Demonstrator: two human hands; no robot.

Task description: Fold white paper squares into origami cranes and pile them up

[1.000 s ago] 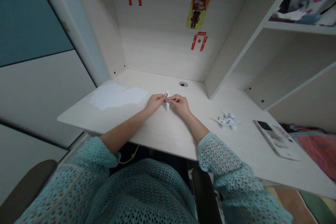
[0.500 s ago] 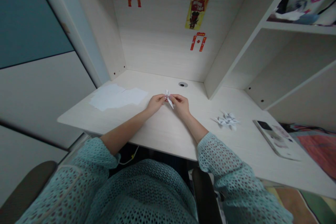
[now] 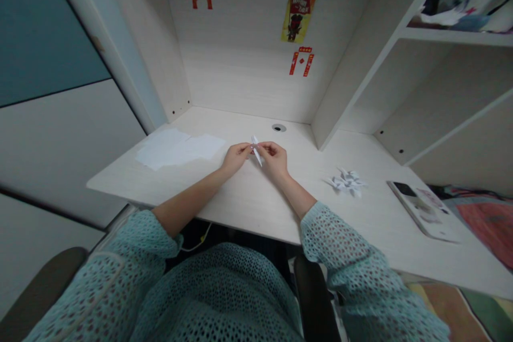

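A small folded white paper (image 3: 257, 156) is pinched between both hands above the middle of the desk, one pointed end toward me. My left hand (image 3: 237, 157) grips its left side with thumb and fingertips. From the right, my right hand (image 3: 274, 156) holds it between thumb and bent fingers. White paper sheets (image 3: 172, 148) lie overlapping at the left of the desk. Several folded white paper pieces with pointed tips (image 3: 347, 183) sit in a small cluster to the right of my hands.
A phone or similar flat device (image 3: 422, 211) lies at the right of the white desk (image 3: 240, 208). Behind my hands is a round cable hole (image 3: 279, 127). An upright panel (image 3: 344, 96) and shelves stand at the right. A chair armrest (image 3: 315, 299) is below the desk edge.
The folded paper has turned slightly and looks narrower between my fingers. Both hands keep nearly the same place, and the camera view has shifted a little.
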